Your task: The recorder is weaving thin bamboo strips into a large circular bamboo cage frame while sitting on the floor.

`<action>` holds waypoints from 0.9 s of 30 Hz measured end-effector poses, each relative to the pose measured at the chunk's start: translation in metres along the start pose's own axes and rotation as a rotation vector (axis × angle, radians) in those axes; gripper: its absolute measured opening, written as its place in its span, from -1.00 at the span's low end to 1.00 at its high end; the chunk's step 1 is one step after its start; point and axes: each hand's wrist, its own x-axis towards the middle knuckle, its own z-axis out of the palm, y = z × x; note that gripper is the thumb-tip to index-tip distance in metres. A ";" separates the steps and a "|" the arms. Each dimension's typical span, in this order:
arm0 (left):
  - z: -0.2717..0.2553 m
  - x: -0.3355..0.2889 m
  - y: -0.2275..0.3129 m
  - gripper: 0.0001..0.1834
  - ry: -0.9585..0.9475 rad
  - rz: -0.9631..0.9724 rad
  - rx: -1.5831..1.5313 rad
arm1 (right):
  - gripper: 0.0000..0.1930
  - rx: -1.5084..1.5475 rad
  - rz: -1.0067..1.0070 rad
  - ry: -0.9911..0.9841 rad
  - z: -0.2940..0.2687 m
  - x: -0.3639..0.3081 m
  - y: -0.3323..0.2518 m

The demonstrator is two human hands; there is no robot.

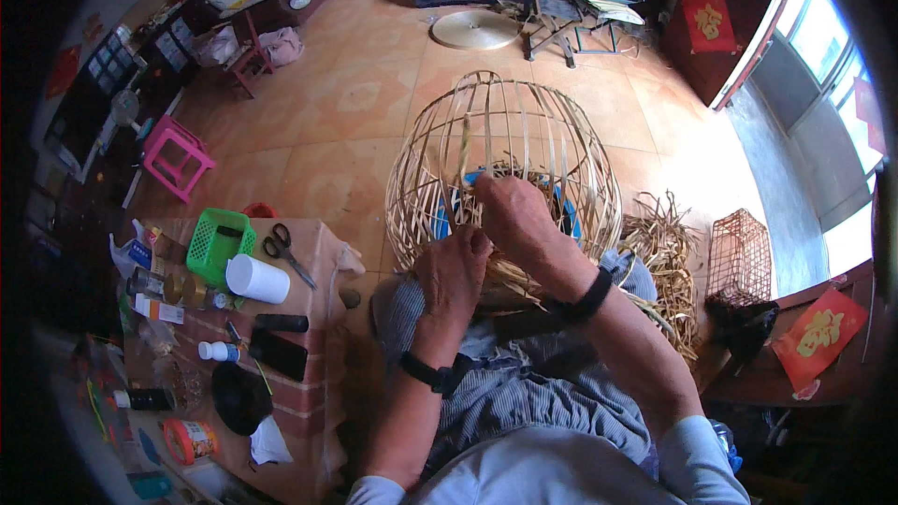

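A round open-work basket (599, 145) woven of thin tan bamboo-like strips stands between my knees, its ribs bowed outward. At its near side my left hand (453, 273) is closed, its fingertips pinched against something too small to make out. Just above and to the right, my right hand (520, 217) is also closed, gripping a pale flat strip (465, 145) that sticks up past its fingers. The two hands nearly touch. Through the ribs show a blue rounded thing (567, 210) and dark dry scraps. My fingers hide the spot where the strip meets the basket.
Loose dry strips (669, 252) lie heaped right of the basket, beside a wire cage (739, 257). On my left a cloth-covered table (313, 318) carries scissors (285, 248), a green plastic basket (201, 257), a white cylinder (258, 279) and a phone (279, 353). A pink stool (178, 159) stands beyond.
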 end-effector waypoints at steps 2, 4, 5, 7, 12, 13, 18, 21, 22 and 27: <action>0.003 0.006 0.005 -0.69 -0.012 -0.075 0.002 | -0.72 0.141 0.104 0.062 -0.006 -0.004 0.006; -0.003 0.008 0.013 -0.70 -0.071 -0.166 -0.074 | -0.68 0.295 0.149 0.102 -0.009 -0.016 0.014; -0.004 0.008 0.015 -0.70 -0.101 -0.211 -0.113 | -0.68 0.380 0.144 0.130 -0.011 -0.023 0.016; 0.003 0.005 0.011 -0.70 -0.083 -0.212 -0.098 | -0.70 0.510 0.207 0.154 -0.017 -0.038 0.014; 0.018 0.001 -0.002 -0.72 -0.011 -0.151 -0.210 | -0.74 0.876 0.339 0.155 -0.022 -0.082 0.031; 0.015 0.000 -0.001 -0.74 0.018 -0.103 -0.223 | -0.77 1.026 0.427 0.119 -0.024 -0.091 0.035; 0.005 -0.008 -0.002 -0.65 0.077 0.086 -0.216 | -0.74 1.272 0.548 0.025 -0.017 -0.134 0.067; 0.001 -0.006 -0.006 -0.62 0.033 0.123 -0.196 | -0.71 1.373 0.617 -0.077 -0.017 -0.145 0.063; -0.004 -0.008 -0.006 -0.63 0.063 0.135 -0.151 | -0.70 1.305 0.526 -0.025 -0.009 -0.144 0.064; -0.024 -0.005 0.000 -0.69 0.098 0.380 -0.129 | -0.70 0.574 0.299 -0.042 -0.001 -0.113 0.045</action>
